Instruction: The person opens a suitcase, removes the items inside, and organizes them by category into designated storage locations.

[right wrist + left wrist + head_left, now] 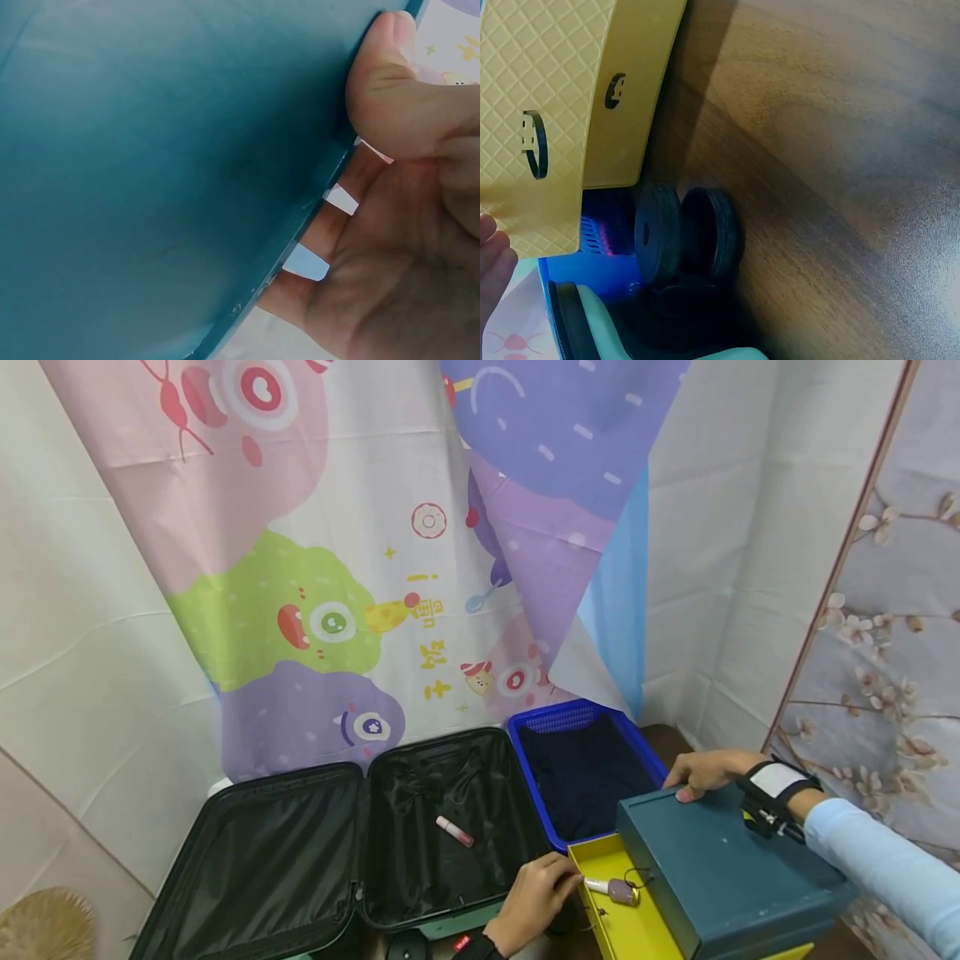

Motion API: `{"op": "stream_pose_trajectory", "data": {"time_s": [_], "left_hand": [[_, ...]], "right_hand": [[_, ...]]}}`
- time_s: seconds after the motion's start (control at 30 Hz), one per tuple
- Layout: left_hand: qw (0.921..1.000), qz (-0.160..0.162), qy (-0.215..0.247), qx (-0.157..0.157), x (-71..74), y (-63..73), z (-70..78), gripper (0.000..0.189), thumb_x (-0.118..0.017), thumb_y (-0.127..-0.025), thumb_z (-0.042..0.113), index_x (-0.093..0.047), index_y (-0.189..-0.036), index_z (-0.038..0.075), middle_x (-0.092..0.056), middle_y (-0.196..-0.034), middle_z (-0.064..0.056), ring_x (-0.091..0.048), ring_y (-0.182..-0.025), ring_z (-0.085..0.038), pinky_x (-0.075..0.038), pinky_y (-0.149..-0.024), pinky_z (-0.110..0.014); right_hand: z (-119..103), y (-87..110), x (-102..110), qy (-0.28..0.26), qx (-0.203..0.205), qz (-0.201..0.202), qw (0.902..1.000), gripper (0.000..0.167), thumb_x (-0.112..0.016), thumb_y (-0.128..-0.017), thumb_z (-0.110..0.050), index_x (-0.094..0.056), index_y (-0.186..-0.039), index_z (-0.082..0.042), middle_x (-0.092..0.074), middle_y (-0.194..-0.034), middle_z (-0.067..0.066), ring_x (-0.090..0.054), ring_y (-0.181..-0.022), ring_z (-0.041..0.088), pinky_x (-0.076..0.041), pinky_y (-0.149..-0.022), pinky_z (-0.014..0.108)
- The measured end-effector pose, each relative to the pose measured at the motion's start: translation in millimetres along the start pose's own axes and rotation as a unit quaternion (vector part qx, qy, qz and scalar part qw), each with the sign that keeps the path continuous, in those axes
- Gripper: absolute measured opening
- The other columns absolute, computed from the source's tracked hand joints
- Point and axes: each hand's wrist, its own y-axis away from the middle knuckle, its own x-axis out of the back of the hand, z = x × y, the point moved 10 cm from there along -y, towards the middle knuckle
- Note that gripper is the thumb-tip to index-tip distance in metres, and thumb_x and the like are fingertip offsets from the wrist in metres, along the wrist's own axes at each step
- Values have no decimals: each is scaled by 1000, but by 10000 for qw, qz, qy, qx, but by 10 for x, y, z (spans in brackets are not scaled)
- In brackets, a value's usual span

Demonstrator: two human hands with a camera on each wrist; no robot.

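Note:
The nearer yellow drawer (626, 935) stands pulled out from a teal drawer cabinet (750, 868). At its front rim my left hand (534, 897) pinches the edge, and fingertips (496, 255) lie against its quilted face in the left wrist view. A nail polish bottle (613, 890) with a white cap lies in the drawer, its cap end close to those fingers. My right hand (705, 772) grips the cabinet's far top edge, thumb (390, 67) on top and fingers behind. A pink lip gloss tube (454, 832) rests in the open suitcase (427, 893).
A blue basket (551, 827) with dark cloth stands behind the cabinet. The suitcase lid (262, 860) lies open on the left. Black suitcase wheels (686, 236) stand on the wooden surface (817, 150) below the drawers. A printed curtain (420, 568) hangs behind.

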Motion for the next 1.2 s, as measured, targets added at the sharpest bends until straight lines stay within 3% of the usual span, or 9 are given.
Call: {"op": "stream_pose_trajectory", "data": {"time_s": [0.27, 0.53, 0.77, 1.0, 1.1, 1.2], "left_hand": [[9995, -319, -44, 31, -41, -33, -12, 7, -69, -92, 12, -75, -97, 10, -68, -94, 3, -64, -84, -1, -46, -75, -9], [9945, -711, -607, -482, -165, -81, 112, 12, -68, -94, 11, -76, -102, 11, -68, -104, 0, -64, -95, -6, -46, -83, -13], [9770, -1424, -1207, -1035, -399, -143, 269, 25, -64, -95, 8, -71, -119, 10, -65, -127, -3, -55, -124, -16, -43, -99, -24], [9490, -2464, -1613, -1126, -738, -137, 294, 37, -59, -100, 17, -61, -136, 13, -43, -152, -4, -39, -139, -20, -44, -99, -28], [9469, -2662, -1498, -1005, -824, -67, 254, 42, -62, -98, 17, -57, -139, 11, -37, -156, -5, -38, -140, -23, -44, -99, -27], [9490, -2770, -1250, -837, -904, 46, 204, 40, -63, -96, 15, -59, -136, 11, -42, -152, -5, -39, -139, -24, -42, -100, -26]], "right_hand": [[-26, -3, 14, 75, -41, -63, 9999, 23, -60, -94, 0, -74, -112, -1, -73, -100, 5, -66, -89, 13, -54, -81, 31], [-6, -19, -15, 29, -62, -149, 9999, 25, -58, -94, 3, -74, -112, -2, -73, -100, 5, -64, -89, 14, -53, -81, 31], [-30, -25, -15, 156, -23, -291, 9995, 24, -56, -96, 0, -73, -114, -2, -73, -102, 4, -65, -91, 13, -53, -83, 30], [6, -14, -9, 147, -136, -276, 9994, 25, -57, -96, -2, -72, -116, -3, -73, -103, 3, -67, -93, 13, -53, -84, 31], [17, -16, -8, 125, -130, -237, 9996, 24, -58, -96, -2, -72, -116, -2, -73, -103, 5, -68, -94, 15, -53, -85, 33], [36, -18, -11, 63, -175, -195, 9996, 24, -58, -96, -2, -72, -116, -2, -73, -103, 6, -68, -95, 16, -53, -86, 36]]}}
